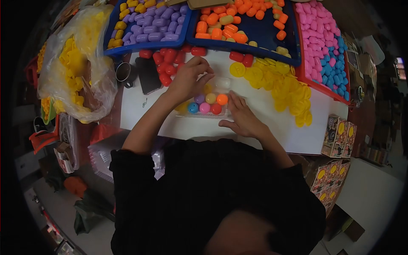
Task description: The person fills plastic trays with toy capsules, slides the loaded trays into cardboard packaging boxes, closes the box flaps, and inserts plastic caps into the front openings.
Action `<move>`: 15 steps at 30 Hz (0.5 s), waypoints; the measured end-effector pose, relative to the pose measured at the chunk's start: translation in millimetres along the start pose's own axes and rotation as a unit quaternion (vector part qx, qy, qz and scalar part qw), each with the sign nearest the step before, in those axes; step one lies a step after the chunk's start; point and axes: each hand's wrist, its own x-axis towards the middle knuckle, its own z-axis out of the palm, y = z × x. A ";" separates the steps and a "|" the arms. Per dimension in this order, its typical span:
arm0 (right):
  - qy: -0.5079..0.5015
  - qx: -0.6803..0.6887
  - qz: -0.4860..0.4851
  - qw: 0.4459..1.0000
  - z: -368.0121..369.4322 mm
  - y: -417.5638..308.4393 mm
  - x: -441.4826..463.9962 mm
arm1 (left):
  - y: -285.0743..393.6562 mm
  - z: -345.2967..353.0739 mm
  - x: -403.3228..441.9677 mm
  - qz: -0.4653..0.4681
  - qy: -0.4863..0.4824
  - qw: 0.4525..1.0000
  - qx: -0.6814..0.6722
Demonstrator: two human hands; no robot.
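Observation:
A clear plastic tray (183, 114) lies on the white table (170, 126) in front of me. Several coloured capsules sit in it, among them a blue one (193, 107), a pink one (205, 108), a red one (216, 109) and an orange one (222, 99). My left hand (193, 77) hovers over the tray's upper left part with its fingers bent; whether it holds anything is hidden. At the tray's right side is my right hand (244, 117), thumb and fingers spread, its fingertips by the tray's edge.
Blue bins of purple (159, 23) and orange capsules (214, 34) stand at the back. A red bin (325, 92) is at the right. Yellow discs (289, 91), red capsules (168, 57), a phone (148, 75), a mug (124, 73), a plastic bag (100, 100) and boxes (335, 136) surround the workspace.

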 end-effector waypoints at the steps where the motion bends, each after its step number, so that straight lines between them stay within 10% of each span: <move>1: -0.107 0.039 -0.001 0.994 -22.0 9.3 3.8 | -0.3 -11.5 0.8 0.001 0.007 1.000 0.001; 3: -0.243 0.134 0.017 0.961 -83.7 21.0 24.7 | 0.9 -44.0 0.8 -0.045 0.033 0.989 -0.134; 5: -0.176 0.268 0.025 0.947 -126.8 35.4 66.3 | 5.6 -98.7 0.0 -0.155 0.030 0.790 -0.592; 9: 0.211 0.218 0.031 0.952 -145.9 72.4 203.1 | -22.6 -174.9 -31.2 0.291 0.224 0.430 -0.825; 15: 0.162 0.086 0.062 0.981 -112.3 111.3 363.1 | -39.6 -103.9 -9.3 -0.200 0.162 0.730 -0.633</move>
